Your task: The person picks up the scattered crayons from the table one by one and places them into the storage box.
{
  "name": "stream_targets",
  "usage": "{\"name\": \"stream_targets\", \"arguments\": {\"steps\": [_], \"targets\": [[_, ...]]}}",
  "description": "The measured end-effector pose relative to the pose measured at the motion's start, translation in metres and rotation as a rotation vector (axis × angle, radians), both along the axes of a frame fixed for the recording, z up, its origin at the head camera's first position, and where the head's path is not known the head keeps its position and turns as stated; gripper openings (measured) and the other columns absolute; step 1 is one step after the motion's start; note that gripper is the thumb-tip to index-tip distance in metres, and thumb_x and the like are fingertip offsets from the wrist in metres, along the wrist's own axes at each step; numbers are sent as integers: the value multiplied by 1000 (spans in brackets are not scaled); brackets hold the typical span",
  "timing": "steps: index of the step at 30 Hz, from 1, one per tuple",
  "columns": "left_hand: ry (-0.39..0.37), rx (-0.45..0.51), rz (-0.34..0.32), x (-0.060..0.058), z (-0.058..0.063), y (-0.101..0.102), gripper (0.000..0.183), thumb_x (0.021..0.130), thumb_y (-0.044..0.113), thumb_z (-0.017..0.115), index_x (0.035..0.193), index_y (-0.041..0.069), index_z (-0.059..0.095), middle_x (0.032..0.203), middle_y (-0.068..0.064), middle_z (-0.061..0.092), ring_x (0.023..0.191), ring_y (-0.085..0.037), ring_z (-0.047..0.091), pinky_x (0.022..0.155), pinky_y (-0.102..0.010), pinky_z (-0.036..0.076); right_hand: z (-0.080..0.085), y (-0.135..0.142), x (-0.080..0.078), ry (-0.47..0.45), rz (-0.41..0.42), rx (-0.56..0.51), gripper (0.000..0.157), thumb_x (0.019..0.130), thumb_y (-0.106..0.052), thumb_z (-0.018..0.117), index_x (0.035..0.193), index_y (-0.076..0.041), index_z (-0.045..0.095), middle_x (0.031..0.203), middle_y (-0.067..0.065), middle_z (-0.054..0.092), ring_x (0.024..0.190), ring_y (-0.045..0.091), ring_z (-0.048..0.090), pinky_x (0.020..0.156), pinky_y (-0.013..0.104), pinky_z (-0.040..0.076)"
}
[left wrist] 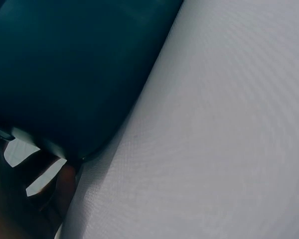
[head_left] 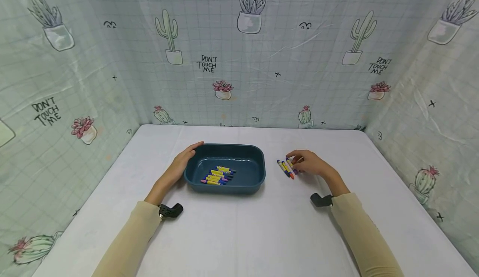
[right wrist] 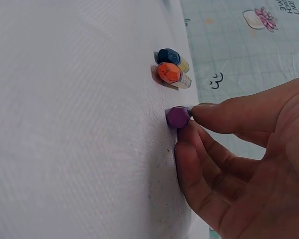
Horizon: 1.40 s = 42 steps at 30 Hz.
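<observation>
In the head view, my left hand [head_left: 181, 162] grips the left end of a dark blue tray [head_left: 228, 189], one finger reaching along the far corner. From the left wrist, the fingers [left wrist: 65, 184] touch the tray's outer wall. My right hand [head_left: 308, 162] is to the right of the tray, pinching a purple crayon [right wrist: 178, 117] between thumb and fingertips, close over the white tabletop. Just left of it lie an orange crayon [right wrist: 170, 73] and a dark blue crayon [right wrist: 168, 56], side by side. Several yellow-wrapped crayons [head_left: 217, 176] lie inside the tray.
The white table [head_left: 239, 235] carries the tray and crayons. A patterned cloth [head_left: 277, 98] with cacti and lettering hangs behind and along both sides. A dark wrist-worn device [head_left: 171, 211] is on the left arm, and another device [head_left: 321, 200] on the right.
</observation>
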<state>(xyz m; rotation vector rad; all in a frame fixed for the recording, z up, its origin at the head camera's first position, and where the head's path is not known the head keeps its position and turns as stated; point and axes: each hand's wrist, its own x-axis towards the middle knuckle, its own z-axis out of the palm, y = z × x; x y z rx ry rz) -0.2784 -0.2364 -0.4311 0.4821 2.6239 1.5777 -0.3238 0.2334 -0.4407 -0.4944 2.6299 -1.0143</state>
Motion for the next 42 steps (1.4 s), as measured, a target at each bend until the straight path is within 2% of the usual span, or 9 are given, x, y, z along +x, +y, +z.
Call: {"name": "stream_targets", "arguments": {"steps": [14,22,28,32,36,42], "targets": [[-11,15,-7,-1,-1,-1,49,113,16,28,161,8,36,169,-16,32,160,-40,21,129,-64,15,1,-1,-2,-26,-38,29,45,94,-6,65,138,5,60,113,22,67,86,20,66,72,29,58],[-11,23,-8,-1,-1,-1,49,113,15,28,161,7,36,169,-17,31,160,-40,20,129,-64,14,4,-5,-1,0,-80,65,46,93,-9,69,136,6,60,109,21,68,77,17,65,67,27,56],[-13,0,1,-2,-1,-1,49,113,15,28,161,8,36,169,-16,31,160,-40,20,128,-64,15,3,-7,-3,11,-102,104,51,92,-8,69,141,1,57,107,19,68,74,17,64,66,27,52],[-8,11,8,-13,-17,-5,50,113,17,26,162,9,35,170,-15,29,160,-40,18,129,-65,12,1,-8,-3,17,-110,115,52,92,-7,67,142,-2,57,107,19,67,75,18,64,66,27,52],[6,23,13,-23,-34,-10,50,114,23,25,162,15,35,171,-10,30,161,-36,18,129,-64,10,2,-7,-2,16,-117,103,51,92,-7,66,142,-2,57,109,19,67,76,19,64,66,28,53],[28,28,15,-24,-38,-11,49,114,28,28,161,21,38,170,-6,33,161,-33,21,129,-63,13,3,-5,0,-2,-119,45,50,92,-6,66,141,0,58,110,21,66,76,21,65,66,30,56]]}}
